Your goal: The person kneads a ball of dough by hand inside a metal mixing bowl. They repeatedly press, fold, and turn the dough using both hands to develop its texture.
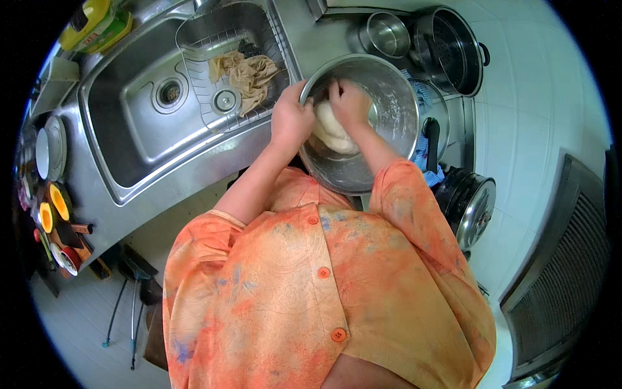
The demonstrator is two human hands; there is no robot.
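Observation:
A wide steel bowl tilts in front of me, its inner wall smeared with white flour. Inside, toward its left, lies a pale lump of dough. My left hand is closed over the bowl's left rim, its fingertips reaching the inside beside the dough. Down in the bowl, my right hand is closed with curled fingers against the upper part of the dough. The back of that hand and its wrist hide some of the lump.
Left of the bowl is a steel double sink, with a wire rack and a tan cloth in its right basin. Pots stand behind the bowl at right; a lidded pot is nearer. Cut orange squash and plates lie far left.

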